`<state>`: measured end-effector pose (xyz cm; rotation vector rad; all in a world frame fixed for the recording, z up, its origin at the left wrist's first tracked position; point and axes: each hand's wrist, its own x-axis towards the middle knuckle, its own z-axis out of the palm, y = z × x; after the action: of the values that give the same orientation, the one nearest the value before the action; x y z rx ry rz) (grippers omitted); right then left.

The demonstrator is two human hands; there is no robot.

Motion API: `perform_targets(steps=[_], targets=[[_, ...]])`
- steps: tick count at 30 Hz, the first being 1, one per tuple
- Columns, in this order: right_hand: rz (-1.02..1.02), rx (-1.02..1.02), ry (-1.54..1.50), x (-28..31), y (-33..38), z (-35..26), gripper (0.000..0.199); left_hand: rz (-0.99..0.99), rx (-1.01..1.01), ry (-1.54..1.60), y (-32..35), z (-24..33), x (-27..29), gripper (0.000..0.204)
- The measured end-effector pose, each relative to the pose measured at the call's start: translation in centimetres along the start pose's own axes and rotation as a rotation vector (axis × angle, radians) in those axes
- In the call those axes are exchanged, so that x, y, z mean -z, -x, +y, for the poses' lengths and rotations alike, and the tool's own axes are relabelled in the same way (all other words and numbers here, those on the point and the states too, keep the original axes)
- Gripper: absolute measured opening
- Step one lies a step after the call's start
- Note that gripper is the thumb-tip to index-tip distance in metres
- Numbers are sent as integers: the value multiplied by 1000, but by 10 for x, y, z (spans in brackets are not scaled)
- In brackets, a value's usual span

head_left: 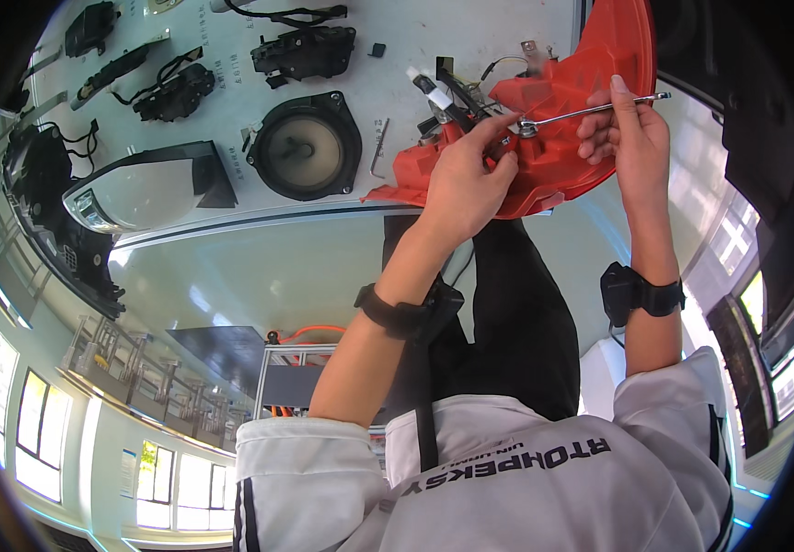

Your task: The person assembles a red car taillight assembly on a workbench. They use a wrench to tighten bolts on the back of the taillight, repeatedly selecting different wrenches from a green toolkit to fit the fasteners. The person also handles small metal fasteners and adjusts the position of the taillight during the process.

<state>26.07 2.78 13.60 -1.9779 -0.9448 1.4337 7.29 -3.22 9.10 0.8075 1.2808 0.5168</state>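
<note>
A red plastic housing with a curved outer wall lies at the table's front edge. My right hand pinches the handle of a silver wrench between thumb and fingers. The wrench's head rests at a metal fitting on the housing. Close beside that head, my left hand is closed, its thumb and index finger curled over the housing. What its fingertips hold, if anything, is hidden. Black and white connectors with wires stick up just beyond my left hand.
On the white table a round speaker lies left of the housing, with a hex key between them. Further left are a mirror cover and several black parts, including one with a cable. Dark bodywork stands at the right.
</note>
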Motion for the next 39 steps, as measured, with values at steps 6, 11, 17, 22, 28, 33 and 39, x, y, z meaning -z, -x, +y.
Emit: perform_targets(steps=[6,11,17,22,28,33,39], targets=[[-56,-76,28,4,-6,-6,46,-18,-37,-174,-1,7,5,43],[-79,-148,48,8,-2,-17,43,-48,-12,-210,6,6,6,48],[-93,165,400,-26,53,-26,24,-101,-83,-290,2,6,13,53],[-225,681,809,-76,68,-27,17,-273,-40,308,-15,-19,17,51],[-58,105,356,-59,41,-49,24,-111,-56,-57,-12,-9,14,42],[-47,-81,103,-8,10,-37,38,-7,-75,-31,-7,-10,6,41],[-103,-210,34,13,1,-23,39,21,-40,-127,-3,-2,7,38]])
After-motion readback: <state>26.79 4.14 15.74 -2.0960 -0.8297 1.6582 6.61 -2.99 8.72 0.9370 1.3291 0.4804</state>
